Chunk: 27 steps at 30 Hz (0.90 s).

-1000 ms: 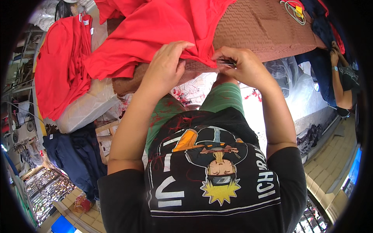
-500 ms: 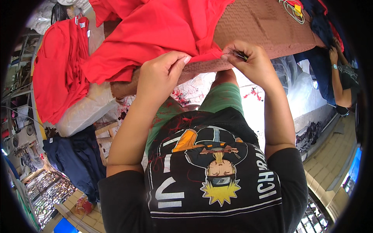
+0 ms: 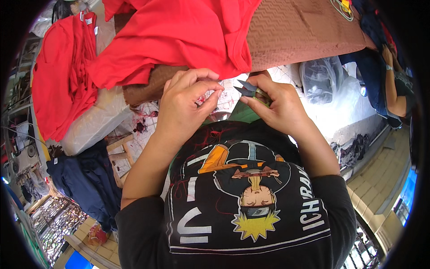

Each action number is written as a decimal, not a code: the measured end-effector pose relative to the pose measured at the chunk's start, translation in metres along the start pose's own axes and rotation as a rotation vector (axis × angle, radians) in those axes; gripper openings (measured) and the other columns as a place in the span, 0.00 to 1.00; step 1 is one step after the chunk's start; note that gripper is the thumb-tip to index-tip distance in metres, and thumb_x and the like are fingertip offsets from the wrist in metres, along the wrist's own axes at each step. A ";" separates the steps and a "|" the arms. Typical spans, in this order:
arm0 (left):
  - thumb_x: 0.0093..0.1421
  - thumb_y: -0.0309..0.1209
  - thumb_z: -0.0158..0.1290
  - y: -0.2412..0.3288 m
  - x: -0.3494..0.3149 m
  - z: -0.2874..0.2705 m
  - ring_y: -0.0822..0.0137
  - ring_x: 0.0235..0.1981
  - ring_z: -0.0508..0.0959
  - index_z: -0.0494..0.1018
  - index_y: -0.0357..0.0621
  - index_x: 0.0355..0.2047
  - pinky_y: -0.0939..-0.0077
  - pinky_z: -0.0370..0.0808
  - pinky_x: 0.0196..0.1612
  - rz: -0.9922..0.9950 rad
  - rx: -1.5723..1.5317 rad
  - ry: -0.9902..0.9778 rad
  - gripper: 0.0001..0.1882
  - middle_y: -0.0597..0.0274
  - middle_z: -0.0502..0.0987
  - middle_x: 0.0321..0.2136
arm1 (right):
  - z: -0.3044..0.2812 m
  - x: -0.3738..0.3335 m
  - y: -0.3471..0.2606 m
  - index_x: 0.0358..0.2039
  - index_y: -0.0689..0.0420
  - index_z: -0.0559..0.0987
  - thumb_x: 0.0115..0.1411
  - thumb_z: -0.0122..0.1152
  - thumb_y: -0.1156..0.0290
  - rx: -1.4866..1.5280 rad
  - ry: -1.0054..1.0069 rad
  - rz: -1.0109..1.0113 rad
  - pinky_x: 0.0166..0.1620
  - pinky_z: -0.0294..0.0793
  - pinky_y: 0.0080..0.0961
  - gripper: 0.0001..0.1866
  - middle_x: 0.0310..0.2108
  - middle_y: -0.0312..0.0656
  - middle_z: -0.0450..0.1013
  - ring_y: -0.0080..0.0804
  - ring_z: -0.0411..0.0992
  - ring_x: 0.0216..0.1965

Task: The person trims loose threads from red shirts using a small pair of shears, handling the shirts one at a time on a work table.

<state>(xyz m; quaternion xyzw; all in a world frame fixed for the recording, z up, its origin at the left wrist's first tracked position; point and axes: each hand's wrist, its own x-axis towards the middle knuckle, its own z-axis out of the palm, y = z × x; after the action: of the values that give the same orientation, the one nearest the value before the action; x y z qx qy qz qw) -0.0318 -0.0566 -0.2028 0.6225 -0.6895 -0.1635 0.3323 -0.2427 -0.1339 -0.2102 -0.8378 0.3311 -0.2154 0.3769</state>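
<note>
My right hand point(image 3: 278, 99) is closed round a pair of thread snips point(image 3: 249, 89), their dark pointed blades apart and aimed left. My left hand point(image 3: 190, 95) faces them with thumb and forefinger pinched; anything between those tips is too small to make out. Just beyond both hands, a red garment point(image 3: 179, 42) lies bunched on a table with a brown patterned cover point(image 3: 304, 31), its near edge hanging over the side. Neither hand seems to grip the red cloth. Red thread bits point(image 3: 215, 133) cling to my dark clothing.
At the left, a pile of red garments point(image 3: 62, 76) rests by a plastic-wrapped slab point(image 3: 96, 121), with dark blue clothing point(image 3: 87, 184) below. Clear plastic bags point(image 3: 320, 80) are right of the table. Another person's arm point(image 3: 392, 89) shows at the far right. Thread scraps litter the floor.
Both hands have let go of the red garment's edge and drawn back from it. The snips, mostly hidden in my right hand before, now point out toward my left fingertips.
</note>
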 end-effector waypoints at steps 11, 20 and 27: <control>0.51 0.30 0.61 -0.003 -0.004 0.005 0.65 0.39 0.76 0.80 0.46 0.30 0.68 0.67 0.46 -0.013 -0.055 0.038 0.06 0.69 0.78 0.38 | 0.015 0.012 0.002 0.38 0.58 0.78 0.56 0.63 0.67 -0.119 -0.022 -0.093 0.27 0.70 0.39 0.12 0.22 0.48 0.74 0.47 0.73 0.24; 0.51 0.30 0.61 0.003 0.001 -0.008 0.63 0.45 0.73 0.82 0.46 0.29 0.66 0.64 0.51 0.151 0.039 -0.086 0.05 0.65 0.79 0.39 | 0.018 0.011 0.008 0.38 0.58 0.78 0.57 0.61 0.65 -0.115 0.027 -0.156 0.30 0.73 0.42 0.12 0.25 0.51 0.76 0.50 0.75 0.27; 0.63 0.41 0.47 0.007 0.031 -0.068 0.59 0.48 0.69 0.80 0.44 0.22 0.63 0.60 0.54 0.281 0.098 -0.073 0.20 0.63 0.78 0.40 | -0.065 0.039 -0.008 0.44 0.60 0.78 0.54 0.68 0.68 -0.390 0.050 -0.240 0.25 0.72 0.25 0.18 0.20 0.44 0.74 0.32 0.75 0.19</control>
<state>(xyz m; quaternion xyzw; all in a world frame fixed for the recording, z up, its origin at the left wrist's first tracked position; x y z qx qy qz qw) 0.0078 -0.0725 -0.1411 0.5291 -0.7884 -0.1040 0.2960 -0.2520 -0.1892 -0.1592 -0.9225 0.2737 -0.2112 0.1714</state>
